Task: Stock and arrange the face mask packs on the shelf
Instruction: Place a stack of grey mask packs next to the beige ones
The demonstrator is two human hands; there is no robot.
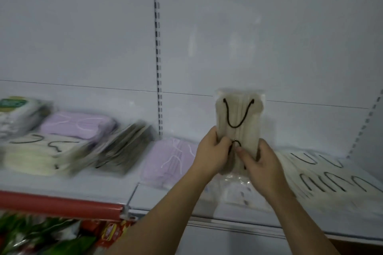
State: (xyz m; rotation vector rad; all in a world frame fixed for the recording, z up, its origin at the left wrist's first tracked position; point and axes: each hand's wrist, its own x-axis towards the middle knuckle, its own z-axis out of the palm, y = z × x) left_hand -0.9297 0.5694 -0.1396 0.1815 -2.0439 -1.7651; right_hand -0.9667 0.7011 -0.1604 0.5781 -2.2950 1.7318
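Your left hand (211, 151) and right hand (257, 161) grasp the upright beige mask pack (240, 114); expect light, soft, slippery film, so hold its lower edges.

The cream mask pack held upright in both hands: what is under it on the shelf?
Under the cream pack, gripped by the left hand and right hand, lies a clear wrapped pack on the shelf. The hands hide its upper part.

Beige mask pack (240, 118) with black loops, lilac packs (78, 125), white shelf (116, 188), red rail (60, 205)
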